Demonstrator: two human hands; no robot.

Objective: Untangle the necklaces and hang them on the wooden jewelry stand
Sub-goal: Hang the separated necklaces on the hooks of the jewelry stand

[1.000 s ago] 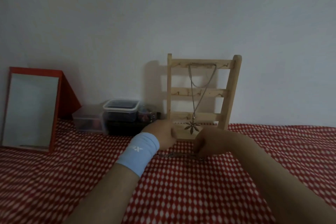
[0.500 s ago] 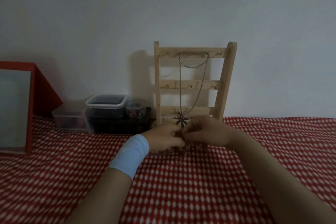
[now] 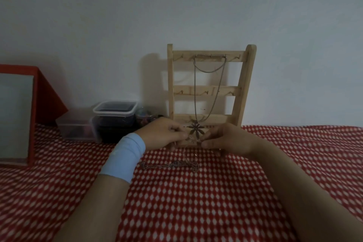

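A wooden jewelry stand with three hook rails leans against the wall. One chain necklace hangs from its top rail, its flower pendant low at the stand's base. My left hand, with a light blue wristband, and my right hand are raised just in front of the base, both pinching a thin chain stretched between their fingertips. Its lower end drops into a tangled heap of chains lying on the cloth below the hands.
A red-and-white patterned cloth covers the surface. Left of the stand are stacked clear plastic boxes, a small jar and a flatter box. A red-framed mirror stands at the far left.
Both hands rose from the cloth and came together in front of the stand's base, lifting a thin chain out of the heap. The view shifted, bringing the stand closer to centre.
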